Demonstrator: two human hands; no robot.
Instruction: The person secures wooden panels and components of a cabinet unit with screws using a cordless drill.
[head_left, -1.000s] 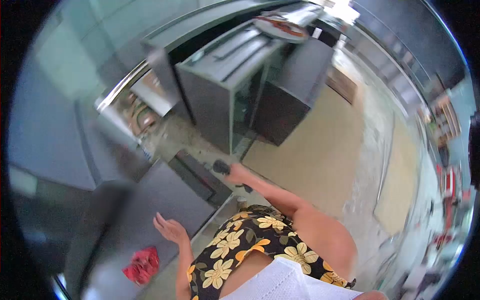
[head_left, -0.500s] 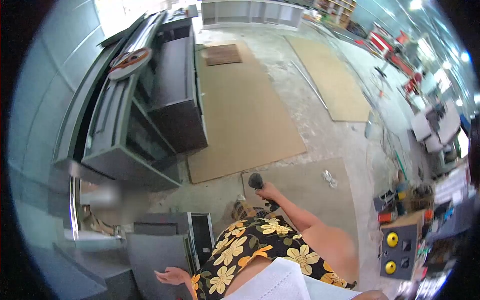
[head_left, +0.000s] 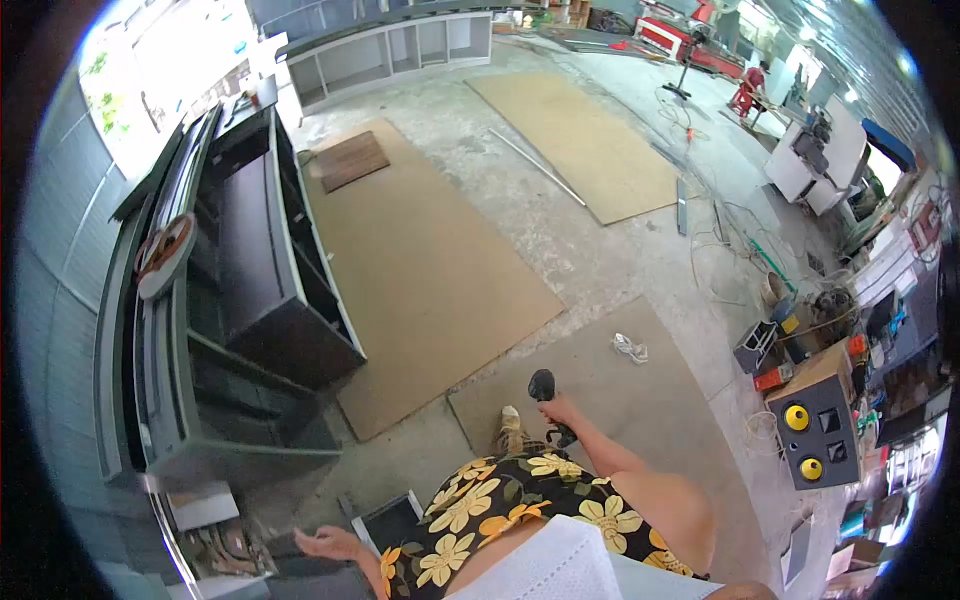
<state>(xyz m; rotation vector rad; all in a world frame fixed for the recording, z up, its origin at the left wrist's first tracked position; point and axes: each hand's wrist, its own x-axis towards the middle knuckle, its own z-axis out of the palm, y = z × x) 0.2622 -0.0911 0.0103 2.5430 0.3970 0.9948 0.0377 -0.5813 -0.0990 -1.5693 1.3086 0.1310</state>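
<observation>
1. One black drill-type tool (head_left: 541, 384), in my right hand (head_left: 558, 408). Fingers are wrapped round its handle, and it's out in front of me over the greyish-brown board (head_left: 580, 385) on the floor.
2. My left hand (head_left: 328, 543) is down low, fingers loosely spread, near one dark open-topped frame (head_left: 392, 522).
3. Big floor boards: I count three. That greyish-brown one, plus the left tan board (head_left: 430, 280) and the right tan board (head_left: 590, 150).
4. One small brown panel (head_left: 354, 160), lying on the left tan one.
5. One dark-fronted box (head_left: 832, 432) off right, two yellow cones on it.
6. Lettering on my tool? Too small to tell, honestly.
</observation>
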